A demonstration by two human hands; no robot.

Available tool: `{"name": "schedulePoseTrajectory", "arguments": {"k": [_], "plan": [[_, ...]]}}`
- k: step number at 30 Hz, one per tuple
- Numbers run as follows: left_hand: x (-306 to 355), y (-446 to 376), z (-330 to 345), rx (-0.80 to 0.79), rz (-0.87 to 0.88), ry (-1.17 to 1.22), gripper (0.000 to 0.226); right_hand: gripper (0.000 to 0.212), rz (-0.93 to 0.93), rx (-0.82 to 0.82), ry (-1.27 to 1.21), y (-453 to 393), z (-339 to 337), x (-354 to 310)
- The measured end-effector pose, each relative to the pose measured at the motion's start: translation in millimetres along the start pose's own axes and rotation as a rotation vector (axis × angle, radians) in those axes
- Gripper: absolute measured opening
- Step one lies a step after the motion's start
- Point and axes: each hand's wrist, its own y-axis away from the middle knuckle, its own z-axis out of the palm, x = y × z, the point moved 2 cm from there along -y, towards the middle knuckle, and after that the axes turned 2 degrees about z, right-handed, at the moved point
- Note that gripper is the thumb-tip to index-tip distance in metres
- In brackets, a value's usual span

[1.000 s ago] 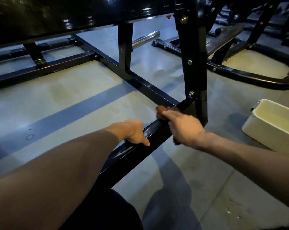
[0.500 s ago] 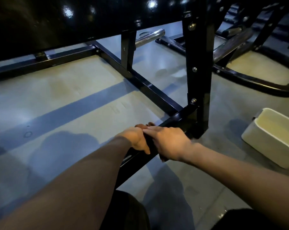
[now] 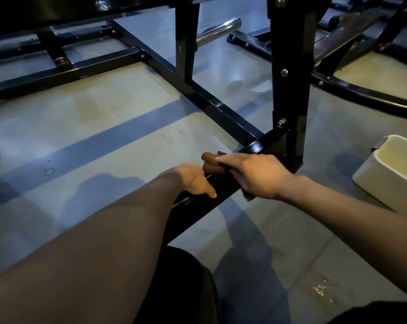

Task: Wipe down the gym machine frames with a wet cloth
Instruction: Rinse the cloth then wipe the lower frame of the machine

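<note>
A black steel gym machine frame [image 3: 221, 108] lies low over the floor, with a thick upright post [image 3: 289, 78] at its near corner. My right hand [image 3: 256, 175] holds a brown cloth [image 3: 209, 163] against the near floor bar, just left of that post; the cloth is mostly hidden under the hand. My left hand [image 3: 197, 181] grips the same bar right beside it, thumb on the near face, fingers hidden behind the bar.
A white rectangular tub [image 3: 389, 174] stands on the floor at the right. A chrome bar [image 3: 218, 31] juts out behind the frame. Another machine's curved black base [image 3: 361, 90] lies at the back right. Wet spots [image 3: 321, 288] mark the grey floor near me.
My right hand slid the cloth down the bar to my left hand, and has now moved it a little back toward the post. My left hand kept its grip.
</note>
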Motion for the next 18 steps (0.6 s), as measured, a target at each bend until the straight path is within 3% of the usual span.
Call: {"name": "schedulePoseTrajectory", "arguments": {"k": [2,6,8,11,14,16,18], "plan": [[1.7,0.8,-0.5,0.013,0.012,-0.015,0.038,0.048,0.115,-0.005,0.024,-7.5,-3.0,29.3],[0.7,3.5,-1.2,-0.008,-0.017,-0.012,0.064,0.049,0.415,0.032,0.034,-10.4,-7.5,50.1],[-0.4,0.5,-1.0,-0.016,-0.022,-0.012,0.060,0.047,0.369,0.044,0.030,-2.1,-0.9,22.0],[-0.3,0.7,0.3,-0.012,-0.024,-0.015,0.063,0.053,0.082,0.015,-0.020,11.7,6.7,-20.6],[2.3,0.9,0.4,-0.040,-0.010,0.016,0.057,0.051,-0.106,0.047,0.004,14.5,7.5,-5.6],[3.4,0.5,0.0,-0.041,-0.011,-0.015,0.053,0.049,-0.039,0.106,-0.026,13.8,8.9,24.3],[3.9,0.9,-0.3,-0.018,-0.016,-0.046,0.063,0.050,0.215,0.138,-0.055,11.3,3.9,57.4]]}}
